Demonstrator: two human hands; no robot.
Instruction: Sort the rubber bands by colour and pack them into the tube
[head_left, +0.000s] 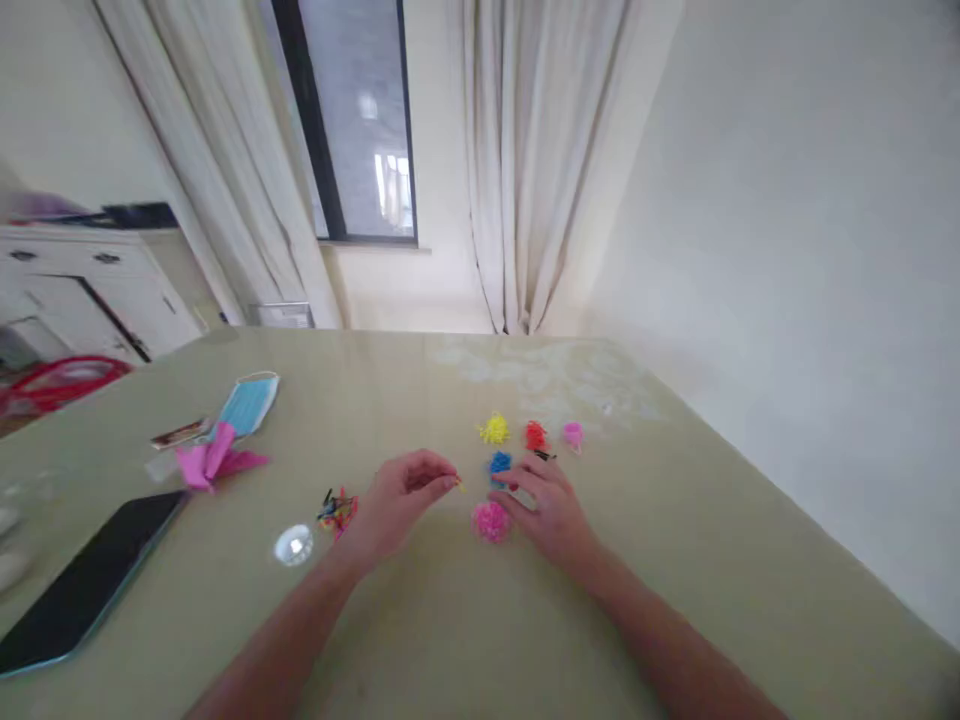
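Through the head camera I look down at a table [720,560] with small heaps of thin, bendy bits, mostly one colour to a heap. The step in hand, I think, is holding one little piece and keeping it steady near the heaps. The left hand [397,500] has its thumb and pointing finger pressed close together on a tiny red and yellow bit [460,484]. That bit is up at the fingertips, left of the blue heap [499,464].

The right hand [553,508] reaches over by the blue heap. Its thumb and pointing finger are a little apart, with a narrow gap, and I see nothing held there. I can't tell if a fingertip touches the blue. The pink heap [491,521] is just beside the thumb. The yellow heap [494,429] and red heap [535,435] sit farther off, and some black bits [545,455] show past the fingers.

A mixed-colour heap [336,508] lies by the left wrist, near a clear round thing [294,545]. To me, the next move calls for a soft pinch and no bumping, because the heaps are so close.
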